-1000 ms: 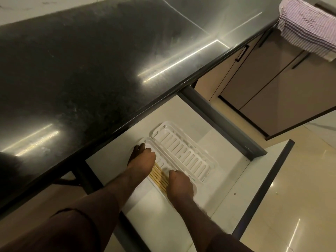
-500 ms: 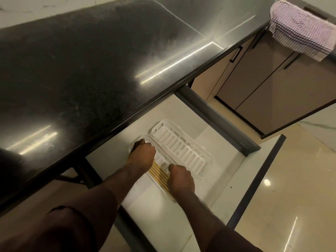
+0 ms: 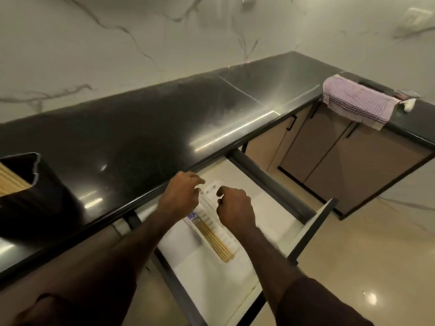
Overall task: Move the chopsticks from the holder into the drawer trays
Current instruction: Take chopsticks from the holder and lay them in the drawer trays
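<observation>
Chopsticks (image 3: pixel 213 240): a small set of pale wooden sticks lying side by side in the white plastic tray (image 3: pixel 226 241), which sits on the floor of the open drawer (image 3: pixel 270 217). Their near ends reach the tray's near edge; the far ends are hidden behind the left hand.

More chopsticks (image 3: pixel 10 181): a bundle standing in the dark holder (image 3: pixel 35 184) on the black countertop (image 3: pixel 141 128), at the far left of the view, well apart from the drawer.

Left hand (image 3: pixel 181 196): raised over the drawer at the counter's edge, fingers loosely spread and half curled, holding nothing visible.

Right hand (image 3: pixel 235 207): just beside the left, above the tray, fingers curled inward into a loose fist; whether anything lies inside cannot be told.

Checked cloth (image 3: pixel 357 103): draped over the counter's edge at the right, above the brown cabinet doors (image 3: pixel 329 149).

Wall (image 3: pixel 141 43): pale marble with grey veining.
</observation>
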The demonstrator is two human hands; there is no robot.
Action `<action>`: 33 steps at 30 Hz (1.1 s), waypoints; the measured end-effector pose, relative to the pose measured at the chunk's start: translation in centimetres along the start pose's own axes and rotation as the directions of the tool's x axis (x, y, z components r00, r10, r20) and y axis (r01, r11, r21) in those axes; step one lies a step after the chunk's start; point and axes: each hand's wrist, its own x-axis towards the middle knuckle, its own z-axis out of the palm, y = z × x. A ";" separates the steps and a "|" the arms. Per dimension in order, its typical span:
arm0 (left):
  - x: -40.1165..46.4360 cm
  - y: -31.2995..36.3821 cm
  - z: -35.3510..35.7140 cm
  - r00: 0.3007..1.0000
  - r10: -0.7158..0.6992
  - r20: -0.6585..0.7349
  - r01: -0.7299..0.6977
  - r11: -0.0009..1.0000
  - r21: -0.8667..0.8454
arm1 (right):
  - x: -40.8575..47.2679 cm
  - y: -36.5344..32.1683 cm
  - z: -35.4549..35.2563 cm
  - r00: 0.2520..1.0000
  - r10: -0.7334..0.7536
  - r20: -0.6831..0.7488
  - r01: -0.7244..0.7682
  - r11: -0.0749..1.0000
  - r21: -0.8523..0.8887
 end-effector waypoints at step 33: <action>-12.5 -33.4 -30.7 0.635 -0.584 -0.506 0.494 0.810 -0.315 | -0.3 -44.9 15.0 0.838 -0.537 0.100 0.528 0.843 0.101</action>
